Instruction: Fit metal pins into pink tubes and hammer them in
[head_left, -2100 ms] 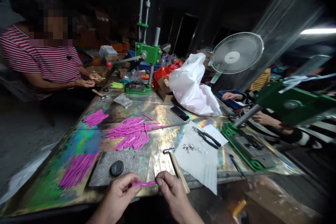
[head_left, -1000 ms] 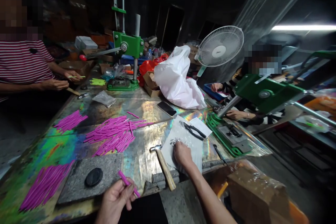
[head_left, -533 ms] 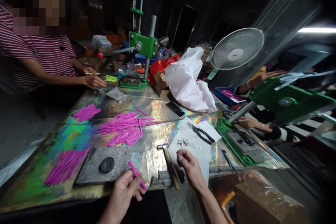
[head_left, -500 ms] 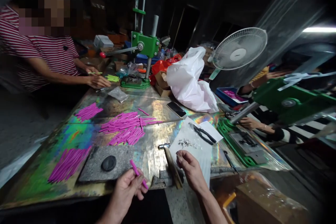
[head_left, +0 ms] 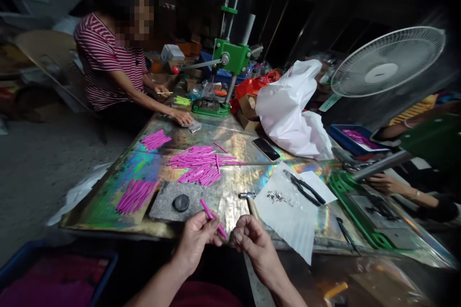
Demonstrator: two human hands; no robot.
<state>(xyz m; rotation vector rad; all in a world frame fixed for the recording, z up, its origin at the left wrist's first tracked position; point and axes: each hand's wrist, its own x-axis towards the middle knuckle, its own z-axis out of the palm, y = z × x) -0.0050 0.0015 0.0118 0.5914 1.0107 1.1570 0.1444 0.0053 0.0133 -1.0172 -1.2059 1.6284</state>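
Observation:
Pinched in my left hand [head_left: 200, 236] is a thin magenta stick [head_left: 206, 208], tilted with its lower end toward my right hand. My right hand [head_left: 256, 244] has thumb and fingertips pressed together close to that end; anything between them is too small to make out. Beyond my left hand lies a grey stone slab [head_left: 163, 204] with a black round disc [head_left: 181, 203] on it. A hammer [head_left: 247, 195] rests beyond my right hand, its handle partly hidden. Small silver metal pieces [head_left: 279, 196] are scattered on a white sheet [head_left: 300, 230], beside black-handled pliers [head_left: 309, 191].
Magenta sticks [head_left: 194, 158] lie in several piles at left. A phone [head_left: 265, 149], white plastic bag [head_left: 288, 110], green press [head_left: 232, 56] and fan [head_left: 387, 64] stand farther back. A co-worker in stripes [head_left: 108, 67] sits left; another person's hand [head_left: 387, 184] is by the right press.
My view has turned left. My right hand has come from near the metal pieces to the stick's lower end. The striped co-worker's hand has reached onto the small clear bag.

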